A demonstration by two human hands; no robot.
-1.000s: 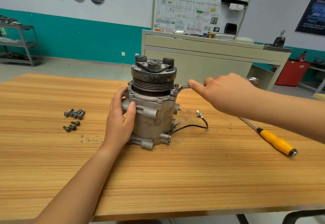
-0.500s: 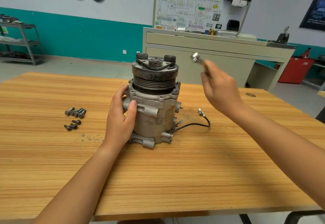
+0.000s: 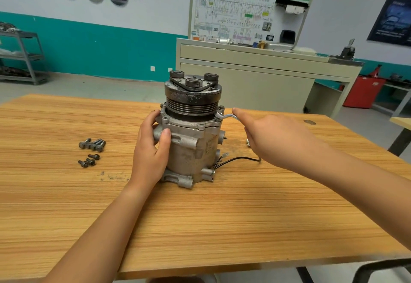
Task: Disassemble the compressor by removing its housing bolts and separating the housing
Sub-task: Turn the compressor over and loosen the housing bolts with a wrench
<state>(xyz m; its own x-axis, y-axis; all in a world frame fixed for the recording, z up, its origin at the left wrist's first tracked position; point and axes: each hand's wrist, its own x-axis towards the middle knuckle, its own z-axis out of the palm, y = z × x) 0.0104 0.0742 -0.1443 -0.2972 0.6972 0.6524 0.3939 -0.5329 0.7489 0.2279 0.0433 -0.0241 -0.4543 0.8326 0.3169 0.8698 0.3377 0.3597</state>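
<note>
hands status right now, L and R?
Left hand: grips the compressor housing.
Right hand: holds the wrench, whose head is at the housing's top flange.

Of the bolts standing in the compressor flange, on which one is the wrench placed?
The bolt at the right corner, nearest the right hand: the wrench head sits at it. The left-corner bolt has no tool.

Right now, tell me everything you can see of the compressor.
The compressor stands upright on the wooden table: a grey cast-metal body with a dark grooved pulley on top and mounting lugs at its base. A black wire trails from its lower right. The left hand grips its left flank; the right hand holds a wrench against its upper flange.
</note>
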